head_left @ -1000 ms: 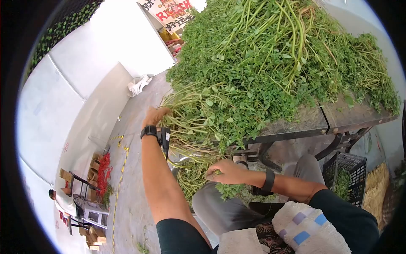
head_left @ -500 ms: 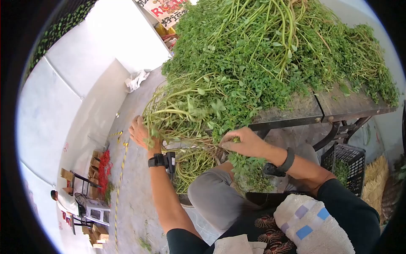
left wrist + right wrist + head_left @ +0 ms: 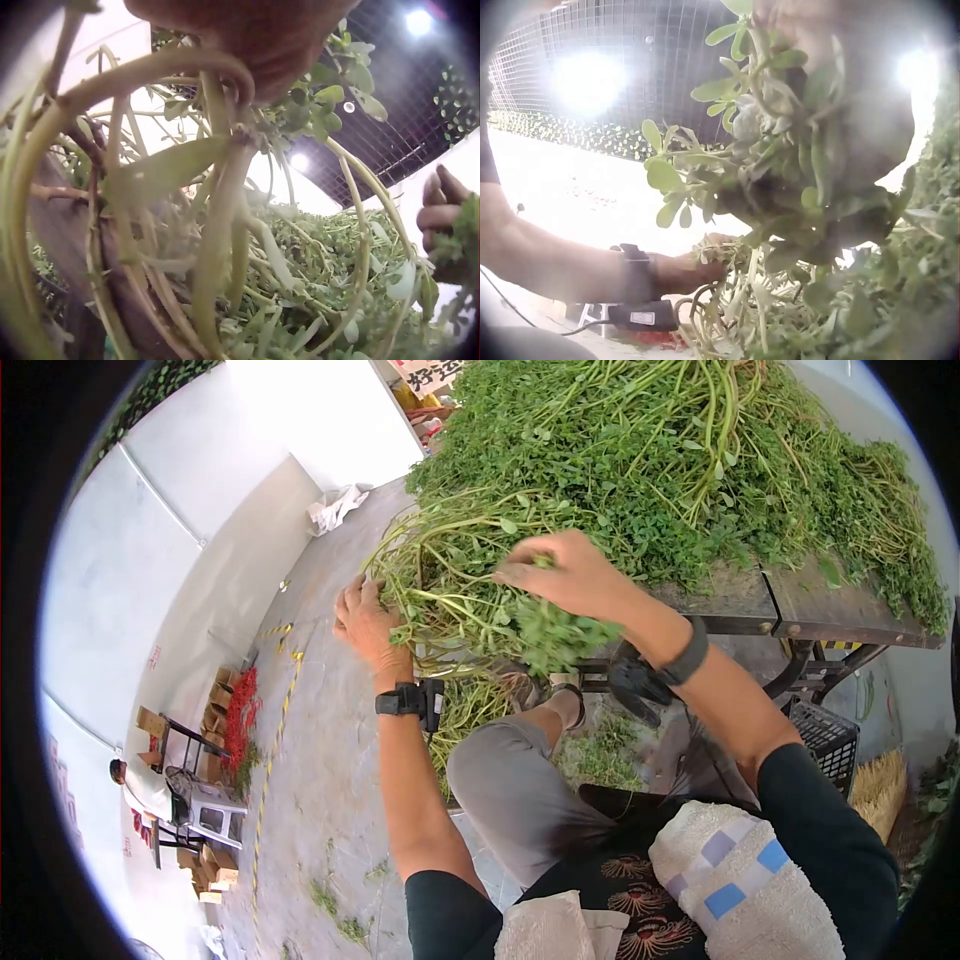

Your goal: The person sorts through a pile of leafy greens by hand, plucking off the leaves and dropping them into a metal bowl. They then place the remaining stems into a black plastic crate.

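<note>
A big heap of purslane [image 3: 620, 490] with thick pale stems and small rounded leaves lies over the table [image 3: 720, 595]. At the heap's left end, my left hand [image 3: 372, 628] has its fingers curled at the stems. In the left wrist view, a looping stem [image 3: 150, 67] runs up against this hand, whose fingertips are hidden. Held over the front of the heap, my right hand [image 3: 568, 572] grips a leafy bunch of purslane [image 3: 555, 635] that hangs below the palm. The bunch's leaves [image 3: 780, 150] cover much of the right wrist view.
More stems [image 3: 465, 715] lie low below the table's left end, beside my knee. Loose greens [image 3: 605, 750] are scattered on the floor. A black crate [image 3: 825, 735] and a straw broom [image 3: 880, 790] are at the right. Far left, a person [image 3: 145, 788] sits near cardboard boxes [image 3: 210, 865].
My right hand has risen from near my knee to over the heap, carrying the leafy bunch. My left hand has stayed around the left-end stems, shifting slightly. The head view has shifted a little.
</note>
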`<state>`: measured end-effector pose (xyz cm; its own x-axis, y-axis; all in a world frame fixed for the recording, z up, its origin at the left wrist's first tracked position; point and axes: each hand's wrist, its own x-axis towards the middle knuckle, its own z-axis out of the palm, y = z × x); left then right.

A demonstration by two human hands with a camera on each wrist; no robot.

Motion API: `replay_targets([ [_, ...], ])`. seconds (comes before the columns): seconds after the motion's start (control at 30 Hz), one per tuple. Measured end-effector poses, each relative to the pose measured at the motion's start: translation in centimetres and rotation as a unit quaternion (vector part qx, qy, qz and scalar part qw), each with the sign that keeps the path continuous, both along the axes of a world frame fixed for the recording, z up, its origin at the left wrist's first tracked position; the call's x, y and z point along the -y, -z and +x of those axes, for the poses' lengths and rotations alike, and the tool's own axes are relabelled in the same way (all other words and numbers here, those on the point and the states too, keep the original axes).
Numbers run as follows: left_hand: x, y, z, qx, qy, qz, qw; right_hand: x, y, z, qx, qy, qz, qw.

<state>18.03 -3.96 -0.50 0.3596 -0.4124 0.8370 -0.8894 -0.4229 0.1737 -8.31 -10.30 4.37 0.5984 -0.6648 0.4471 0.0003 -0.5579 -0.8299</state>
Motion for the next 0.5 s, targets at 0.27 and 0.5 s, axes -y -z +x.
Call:
replay_targets([
  [0.27, 0.5, 1.0, -0.3, -0.007, 0.024, -0.040, 0.999, 3.8, -2.7, 14.2, -0.206, 0.038, -0.082, 0.974],
  [0.5, 1.6, 3.2, 0.4, -0.052, 0.177, -0.122, 0.975, 5.0, 0.9, 17.0, -0.029, -0.131, 0.159, 0.978],
])
